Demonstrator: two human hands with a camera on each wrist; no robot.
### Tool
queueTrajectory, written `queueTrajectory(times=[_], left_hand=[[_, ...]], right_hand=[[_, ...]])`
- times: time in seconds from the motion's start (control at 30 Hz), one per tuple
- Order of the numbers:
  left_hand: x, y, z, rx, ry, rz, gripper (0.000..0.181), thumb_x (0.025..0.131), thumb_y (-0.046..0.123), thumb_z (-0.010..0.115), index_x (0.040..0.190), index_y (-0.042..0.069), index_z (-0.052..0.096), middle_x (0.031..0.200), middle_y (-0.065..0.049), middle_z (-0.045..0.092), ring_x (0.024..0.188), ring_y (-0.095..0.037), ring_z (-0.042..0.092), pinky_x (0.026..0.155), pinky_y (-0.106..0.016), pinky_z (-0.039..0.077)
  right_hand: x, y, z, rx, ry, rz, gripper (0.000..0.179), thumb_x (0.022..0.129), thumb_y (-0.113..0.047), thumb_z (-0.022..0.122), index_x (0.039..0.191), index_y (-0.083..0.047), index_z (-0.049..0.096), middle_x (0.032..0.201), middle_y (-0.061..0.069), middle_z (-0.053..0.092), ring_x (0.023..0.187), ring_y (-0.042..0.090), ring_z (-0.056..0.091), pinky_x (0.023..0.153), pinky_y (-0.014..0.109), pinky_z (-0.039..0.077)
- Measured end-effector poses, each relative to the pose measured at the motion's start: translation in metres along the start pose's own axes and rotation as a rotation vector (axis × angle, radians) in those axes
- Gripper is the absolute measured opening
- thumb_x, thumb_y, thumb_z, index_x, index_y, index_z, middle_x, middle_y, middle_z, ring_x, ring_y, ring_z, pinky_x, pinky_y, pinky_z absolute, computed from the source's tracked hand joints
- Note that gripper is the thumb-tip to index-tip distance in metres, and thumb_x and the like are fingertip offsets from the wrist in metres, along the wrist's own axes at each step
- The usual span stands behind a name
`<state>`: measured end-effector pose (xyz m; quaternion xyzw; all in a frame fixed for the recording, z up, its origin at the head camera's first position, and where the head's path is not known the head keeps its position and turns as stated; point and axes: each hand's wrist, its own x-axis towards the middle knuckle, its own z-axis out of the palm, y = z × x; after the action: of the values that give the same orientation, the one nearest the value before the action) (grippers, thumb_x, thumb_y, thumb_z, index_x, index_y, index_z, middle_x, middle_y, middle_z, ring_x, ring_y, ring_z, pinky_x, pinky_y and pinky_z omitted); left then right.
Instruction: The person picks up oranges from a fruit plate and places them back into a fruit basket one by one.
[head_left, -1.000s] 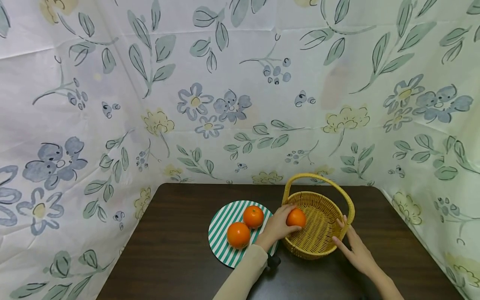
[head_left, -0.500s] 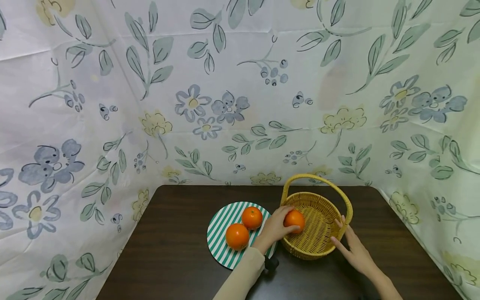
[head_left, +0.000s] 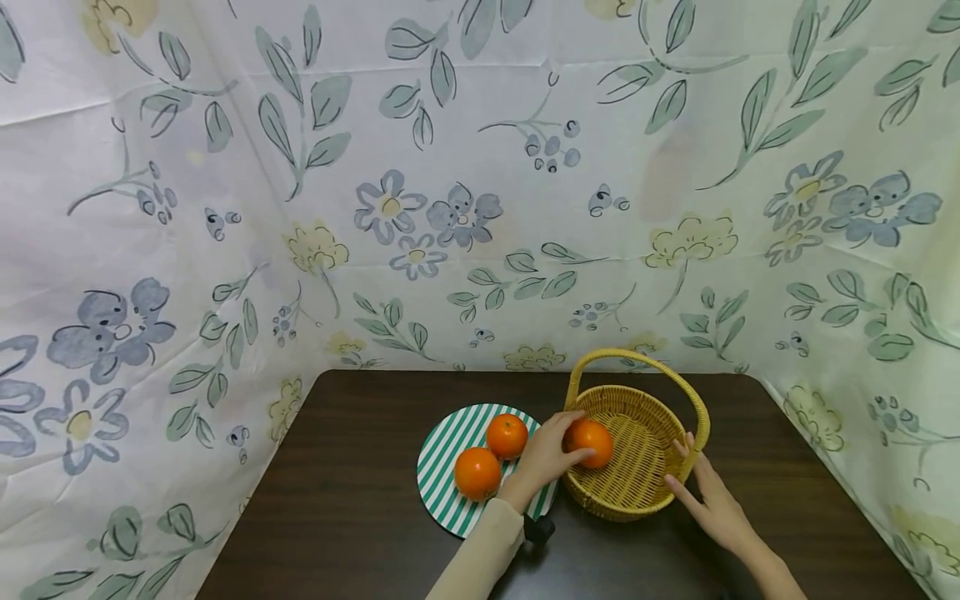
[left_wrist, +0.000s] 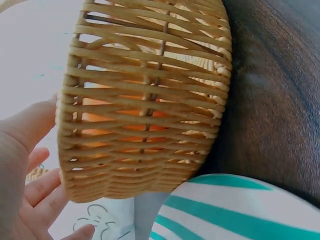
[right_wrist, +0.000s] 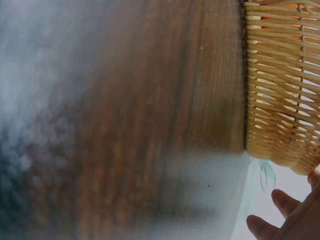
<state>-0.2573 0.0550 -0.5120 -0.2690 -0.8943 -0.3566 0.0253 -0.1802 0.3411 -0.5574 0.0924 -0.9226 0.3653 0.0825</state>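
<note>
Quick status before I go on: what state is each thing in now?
Basket: upright on the table, handle up
Basket orange: unpeeled, inside; whether it touches the bottom is unclear
Front orange, rear orange: unpeeled, on the plate
Plate: flat, loaded
Left hand: over the basket's rim, at the orange; grip unclear
Right hand: fingers spread, touching the basket
Cloth: hanging, creased
</note>
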Motion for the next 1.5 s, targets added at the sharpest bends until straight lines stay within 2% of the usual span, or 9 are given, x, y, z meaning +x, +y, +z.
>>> queueTrajectory(times=[0.33, 0.53, 0.7, 0.93, 1.03, 1.1, 1.33, 1.5], left_hand=[[-0.005, -0.006, -0.009, -0.040, 0.048, 0.013, 0.062, 0.085, 0.047, 0.061, 0.140, 0.027, 0.041, 0.138, 0.006, 0.045, 0.124, -0.015, 0.047, 0.099, -0.038, 0.043], [-0.006, -0.008, -0.015, -0.055, 0.059, -0.001, 0.061, 0.085, 0.048, 0.061, 0.140, 0.031, 0.041, 0.142, 0.000, 0.043, 0.129, -0.019, 0.041, 0.100, -0.043, 0.041], [-0.010, -0.007, -0.022, -0.053, 0.070, -0.002, 0.059, 0.085, 0.048, 0.060, 0.138, 0.028, 0.043, 0.144, 0.000, 0.041, 0.132, -0.020, 0.038, 0.100, -0.046, 0.041], [-0.012, -0.010, -0.027, -0.039, 0.092, 0.010, 0.061, 0.086, 0.047, 0.060, 0.139, 0.023, 0.043, 0.144, -0.001, 0.041, 0.132, -0.023, 0.038, 0.100, -0.046, 0.041], [-0.013, -0.012, -0.028, -0.045, 0.103, 0.001, 0.060, 0.085, 0.045, 0.061, 0.139, 0.023, 0.044, 0.144, -0.002, 0.041, 0.132, -0.024, 0.038, 0.099, -0.047, 0.041], [-0.014, -0.013, -0.029, -0.038, 0.106, -0.008, 0.060, 0.085, 0.047, 0.061, 0.139, 0.026, 0.043, 0.144, -0.002, 0.040, 0.131, -0.024, 0.039, 0.099, -0.046, 0.042], [-0.016, -0.016, -0.036, -0.011, 0.099, -0.029, 0.062, 0.085, 0.049, 0.059, 0.140, 0.029, 0.040, 0.145, 0.000, 0.039, 0.133, -0.021, 0.037, 0.097, -0.042, 0.044], [-0.017, -0.021, -0.042, -0.004, 0.098, -0.029, 0.061, 0.085, 0.044, 0.062, 0.140, 0.027, 0.042, 0.145, -0.001, 0.038, 0.135, -0.023, 0.034, 0.101, -0.046, 0.040]], right_hand=[[-0.001, 0.000, -0.001, 0.006, 0.002, -0.002, 0.065, 0.097, -0.026, 0.049, 0.150, -0.015, 0.013, 0.155, 0.001, -0.011, 0.134, 0.053, 0.008, 0.083, 0.076, 0.022], [0.000, 0.002, 0.000, 0.003, 0.005, 0.000, 0.066, 0.096, -0.027, 0.049, 0.150, -0.016, 0.013, 0.155, 0.001, -0.010, 0.135, 0.051, 0.008, 0.084, 0.075, 0.023], [0.000, 0.003, 0.000, -0.005, 0.006, 0.001, 0.066, 0.096, -0.027, 0.050, 0.150, -0.017, 0.013, 0.155, 0.001, -0.011, 0.135, 0.051, 0.008, 0.084, 0.075, 0.023], [0.002, 0.004, 0.000, -0.002, 0.011, -0.006, 0.071, 0.096, -0.027, 0.050, 0.151, -0.018, 0.005, 0.155, 0.017, 0.004, 0.135, 0.050, 0.011, 0.086, 0.073, 0.024], [0.002, 0.005, 0.000, -0.001, 0.015, -0.010, 0.072, 0.096, -0.027, 0.050, 0.151, -0.018, 0.004, 0.154, 0.019, 0.007, 0.135, 0.050, 0.011, 0.086, 0.073, 0.024], [0.002, 0.004, 0.000, -0.003, 0.021, -0.013, 0.072, 0.096, -0.027, 0.051, 0.151, -0.017, 0.005, 0.154, 0.018, 0.007, 0.135, 0.050, 0.011, 0.086, 0.073, 0.024], [0.001, 0.004, 0.000, -0.014, 0.015, -0.004, 0.065, 0.097, -0.027, 0.049, 0.150, -0.015, 0.014, 0.155, 0.002, -0.010, 0.135, 0.051, 0.010, 0.082, 0.075, 0.024], [0.000, 0.004, 0.000, -0.002, 0.018, -0.008, 0.065, 0.097, -0.026, 0.049, 0.150, -0.015, 0.014, 0.155, -0.001, -0.011, 0.135, 0.050, 0.008, 0.083, 0.075, 0.023]])
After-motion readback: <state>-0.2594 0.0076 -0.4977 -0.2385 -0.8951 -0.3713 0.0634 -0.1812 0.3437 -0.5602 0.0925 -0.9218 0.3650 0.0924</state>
